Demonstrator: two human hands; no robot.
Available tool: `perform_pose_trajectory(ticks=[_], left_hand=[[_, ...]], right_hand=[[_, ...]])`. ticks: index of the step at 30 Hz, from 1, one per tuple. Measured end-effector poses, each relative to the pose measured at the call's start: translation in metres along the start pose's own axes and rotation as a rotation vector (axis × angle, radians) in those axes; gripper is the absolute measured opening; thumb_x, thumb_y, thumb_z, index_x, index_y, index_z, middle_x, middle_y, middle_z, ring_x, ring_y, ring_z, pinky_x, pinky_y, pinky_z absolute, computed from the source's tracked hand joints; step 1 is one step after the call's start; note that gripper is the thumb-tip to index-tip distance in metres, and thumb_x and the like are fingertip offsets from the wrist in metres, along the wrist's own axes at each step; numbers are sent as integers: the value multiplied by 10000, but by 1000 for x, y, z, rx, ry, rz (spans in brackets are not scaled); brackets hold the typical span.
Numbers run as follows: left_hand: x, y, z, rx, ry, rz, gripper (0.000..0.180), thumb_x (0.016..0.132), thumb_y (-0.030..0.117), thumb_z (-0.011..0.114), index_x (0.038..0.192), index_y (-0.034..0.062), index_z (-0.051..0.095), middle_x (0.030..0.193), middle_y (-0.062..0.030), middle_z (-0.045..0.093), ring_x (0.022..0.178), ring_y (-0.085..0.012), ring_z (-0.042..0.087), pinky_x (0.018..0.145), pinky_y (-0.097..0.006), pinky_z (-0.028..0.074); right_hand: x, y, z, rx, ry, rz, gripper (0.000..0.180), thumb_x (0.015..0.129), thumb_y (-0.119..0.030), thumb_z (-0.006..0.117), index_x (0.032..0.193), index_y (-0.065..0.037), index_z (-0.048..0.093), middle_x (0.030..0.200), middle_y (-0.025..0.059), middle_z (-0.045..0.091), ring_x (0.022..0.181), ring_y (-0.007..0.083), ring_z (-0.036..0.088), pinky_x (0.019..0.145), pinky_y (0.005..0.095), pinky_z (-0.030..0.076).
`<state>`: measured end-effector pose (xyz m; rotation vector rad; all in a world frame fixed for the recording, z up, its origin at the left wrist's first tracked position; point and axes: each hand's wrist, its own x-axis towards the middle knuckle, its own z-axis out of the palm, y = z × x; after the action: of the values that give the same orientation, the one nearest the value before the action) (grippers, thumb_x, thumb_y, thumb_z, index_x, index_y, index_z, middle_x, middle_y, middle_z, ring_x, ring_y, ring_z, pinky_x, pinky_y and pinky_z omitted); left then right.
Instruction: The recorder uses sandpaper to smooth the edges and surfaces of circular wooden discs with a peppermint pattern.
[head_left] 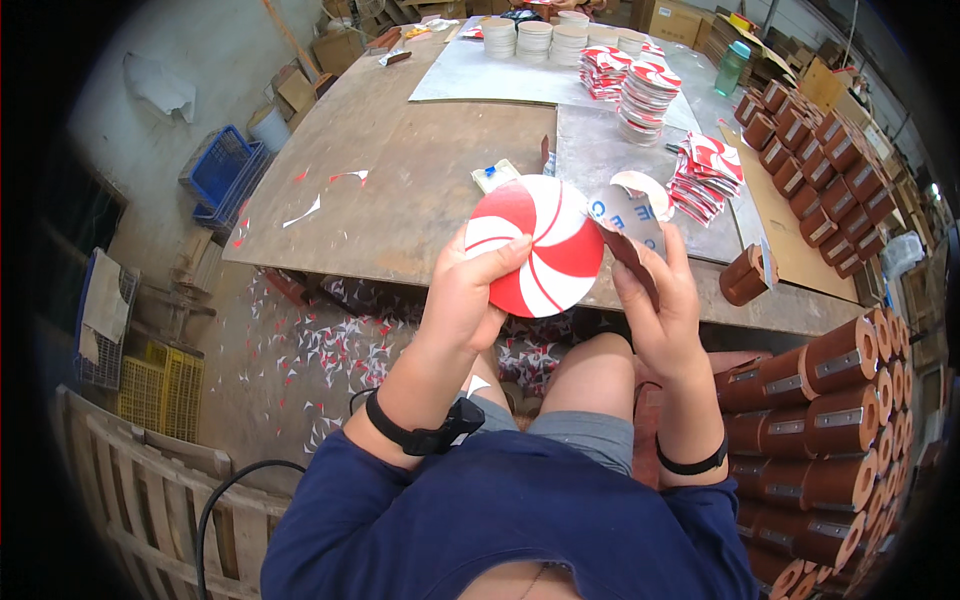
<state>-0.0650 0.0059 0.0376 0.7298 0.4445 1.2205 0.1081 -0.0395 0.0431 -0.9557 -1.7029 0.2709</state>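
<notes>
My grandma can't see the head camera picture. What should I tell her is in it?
A person's left hand holds a round red-and-white swirl disc, and the right hand holds a curled pale-and-brown piece. Stacked swirl pieces stand on the table beyond, with brown cylinders piled at the right.

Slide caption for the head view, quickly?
At a worktable, the left hand holds a red-and-white disc; the right hand grips a brown strip.
</notes>
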Motion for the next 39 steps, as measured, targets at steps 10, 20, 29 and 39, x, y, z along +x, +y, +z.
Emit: perform_pose_trajectory(ticks=[10,20,29,39], left_hand=[[9,-18,9,-134,90,-33,333,856,84,491,1159,-43,431,1099,-140,548,1010,-222,548,879,-367,443],[11,-24,5,-474,42,-180,336,863,83,472,1174,-21,401,1106,-157,542,997,-234,564,813,-358,512],[2,-16,2,-128,-40,-351,475,743,-55,568,1184,-25,394,1070,-151,550,935,-245,589,780,-391,516],[8,-21,-2,-95,-18,-147,463,790,-22,542,1218,-19,367,1118,-164,525,1026,-225,544,855,-354,473]], right_hand=[[-49,-7,47,-169,235,-13,431,713,62,561,1133,-34,561,1052,207,434,896,322,516,778,338,436],[-33,-2,29,-170,260,-12,392,751,67,540,1136,-6,540,1060,197,431,960,303,513,833,317,417],[-20,17,8,38,167,86,270,844,-8,495,1107,34,533,1061,169,441,948,239,510,815,308,406],[-47,-7,28,-375,128,8,436,677,29,588,1103,-66,585,1014,200,453,800,326,538,706,351,468]])
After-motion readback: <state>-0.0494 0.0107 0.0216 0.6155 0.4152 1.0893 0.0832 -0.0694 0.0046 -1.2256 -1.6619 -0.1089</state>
